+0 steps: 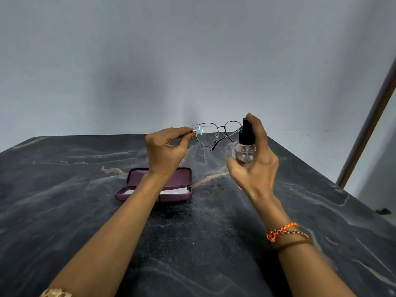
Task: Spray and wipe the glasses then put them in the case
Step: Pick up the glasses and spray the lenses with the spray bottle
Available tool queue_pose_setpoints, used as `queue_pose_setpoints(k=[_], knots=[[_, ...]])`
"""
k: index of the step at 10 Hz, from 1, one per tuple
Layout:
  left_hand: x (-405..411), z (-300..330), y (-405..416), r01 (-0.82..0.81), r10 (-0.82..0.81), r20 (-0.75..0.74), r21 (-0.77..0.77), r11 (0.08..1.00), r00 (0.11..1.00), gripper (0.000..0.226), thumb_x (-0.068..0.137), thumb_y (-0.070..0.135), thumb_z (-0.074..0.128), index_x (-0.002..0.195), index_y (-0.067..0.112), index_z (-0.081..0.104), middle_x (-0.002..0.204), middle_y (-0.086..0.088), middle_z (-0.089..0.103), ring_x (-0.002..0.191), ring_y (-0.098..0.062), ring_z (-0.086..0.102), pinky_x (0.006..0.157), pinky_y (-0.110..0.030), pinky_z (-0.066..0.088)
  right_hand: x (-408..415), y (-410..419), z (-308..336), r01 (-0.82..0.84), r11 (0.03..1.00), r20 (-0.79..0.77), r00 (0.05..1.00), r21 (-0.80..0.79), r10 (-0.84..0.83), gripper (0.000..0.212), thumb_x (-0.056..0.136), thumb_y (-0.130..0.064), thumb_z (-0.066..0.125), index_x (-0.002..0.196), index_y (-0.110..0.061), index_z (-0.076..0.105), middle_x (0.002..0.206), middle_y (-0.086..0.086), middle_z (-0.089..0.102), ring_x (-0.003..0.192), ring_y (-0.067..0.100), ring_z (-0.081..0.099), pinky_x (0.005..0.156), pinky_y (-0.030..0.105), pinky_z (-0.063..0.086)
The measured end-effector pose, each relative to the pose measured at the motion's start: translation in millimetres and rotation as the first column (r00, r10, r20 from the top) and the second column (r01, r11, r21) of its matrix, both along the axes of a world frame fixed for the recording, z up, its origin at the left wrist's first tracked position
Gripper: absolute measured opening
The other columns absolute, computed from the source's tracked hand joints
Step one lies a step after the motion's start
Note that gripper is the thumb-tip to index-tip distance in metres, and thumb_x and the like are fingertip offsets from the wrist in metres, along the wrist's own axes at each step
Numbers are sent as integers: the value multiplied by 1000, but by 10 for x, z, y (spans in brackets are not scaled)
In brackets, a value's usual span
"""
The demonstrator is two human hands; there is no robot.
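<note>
Glasses [216, 133] hang pinched by one hinge in left hand [166, 152]; right hand [255, 166] grips spray bottle [246, 144], whose mist may miss the lenses.

glasses [216, 133] left of bottle [246, 146], above case [158, 185]

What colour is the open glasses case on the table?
Dark purple hard glasses case, white lining inside; head view.

Open case [158, 187] sits under left forearm [120, 221].
</note>
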State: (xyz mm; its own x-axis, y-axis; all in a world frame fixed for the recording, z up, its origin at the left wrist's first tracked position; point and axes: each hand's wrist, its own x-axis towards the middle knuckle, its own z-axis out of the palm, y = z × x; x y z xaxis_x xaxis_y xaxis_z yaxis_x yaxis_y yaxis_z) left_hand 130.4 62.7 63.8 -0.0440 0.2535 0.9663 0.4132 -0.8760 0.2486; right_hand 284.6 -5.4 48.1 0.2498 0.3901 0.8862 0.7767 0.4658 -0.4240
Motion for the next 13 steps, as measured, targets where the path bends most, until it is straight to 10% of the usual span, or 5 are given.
queue_pose_setpoints(k=[3, 6, 9, 13], knots=[[-2, 1, -2, 0, 0, 0, 3, 1000, 1000, 13, 62, -8, 76, 73, -10, 70, 70, -20, 70, 70, -14, 64, 70, -4, 47, -13, -18, 6, 49, 997, 11, 999, -57, -48, 76, 55, 0, 62, 120, -34, 44, 74, -1, 59, 50, 26, 52, 48, 25, 44], [-15, 11, 2, -2, 2, 4, 1, 1000, 1000, 13, 63, -6, 76, 74, -10, 70, 71, -20, 70, 71, -15, 64, 70, -6, 48, 18, 24, -31, -37, 999, -130, 991, -15, 35, 83, 57, -7, 60, 127, -43, 34, 77, -8, 60, 47, 13, 49, 53, 5, 38], [-33, 25, -4, -5, 5, 18, 4, 1000, 1000, 14, 63, -8, 76, 75, -11, 70, 71, -20, 70, 69, -15, 64, 69, -5, 48, 128, 8, -43, 103, 994, -275, 955, -45, -112, 87, 56, -5, 61, 126, -49, 31, 75, 1, 65, 60, 24, 58, 63, 29, 50], [-44, 28, -4, -8, 8, 11, 11, 1000, 1000, 13, 64, -7, 76, 75, -11, 70, 71, -21, 70, 72, -16, 64, 69, -7, 48, 201, 20, -61, 117, 991, -263, 956, -65, -130, 75, 55, -9, 60, 118, -44, 39, 71, -4, 62, 54, 21, 56, 56, 21, 45]])
